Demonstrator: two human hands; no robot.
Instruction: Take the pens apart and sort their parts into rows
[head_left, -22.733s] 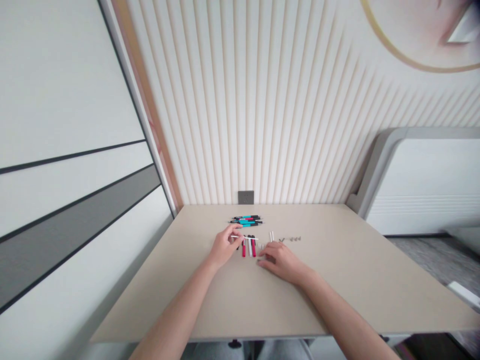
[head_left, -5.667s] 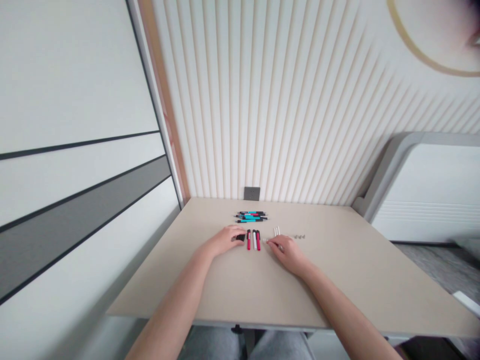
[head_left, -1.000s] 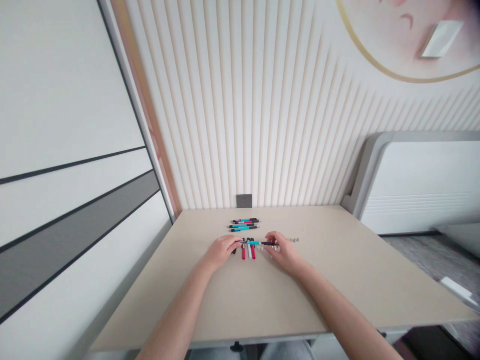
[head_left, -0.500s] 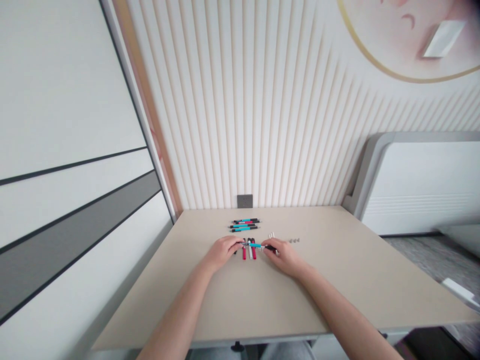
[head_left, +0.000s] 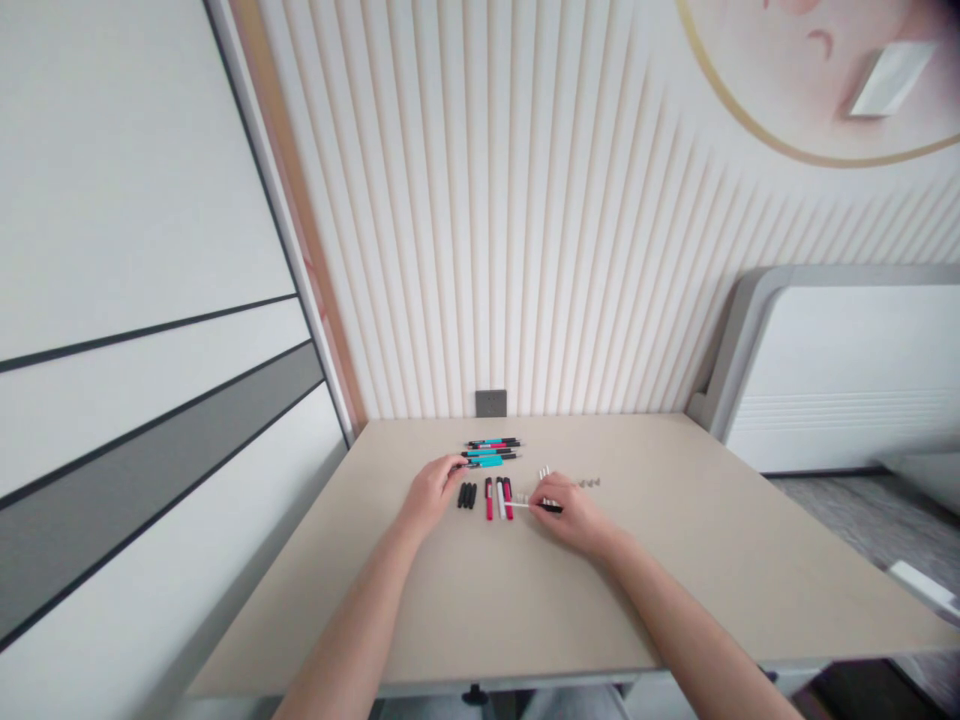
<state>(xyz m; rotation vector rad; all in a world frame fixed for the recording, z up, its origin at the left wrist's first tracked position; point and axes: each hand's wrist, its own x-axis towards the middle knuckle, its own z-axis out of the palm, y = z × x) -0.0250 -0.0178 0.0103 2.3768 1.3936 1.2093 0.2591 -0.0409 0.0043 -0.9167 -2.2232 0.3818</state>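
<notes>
My left hand (head_left: 429,492) reaches toward the back of the beige table (head_left: 525,600). Its fingers pinch the end of a teal and black pen barrel (head_left: 484,462), which lies at the front of a small pile of teal and red pens (head_left: 491,449). My right hand (head_left: 576,517) pinches a thin white refill with a black tip piece (head_left: 531,506), held level just above the table. Between the hands lie short black caps (head_left: 466,495) and red and white barrels (head_left: 499,496).
White refills (head_left: 544,472) and small metal springs (head_left: 591,482) lie beyond my right hand. A grey wall socket (head_left: 490,403) sits in the slatted wall behind the table. A white cabinet (head_left: 847,370) stands to the right.
The teal pen held between both hands has come apart. My left hand has carried the barrel back to the pen pile, and my right hand keeps the refill.
</notes>
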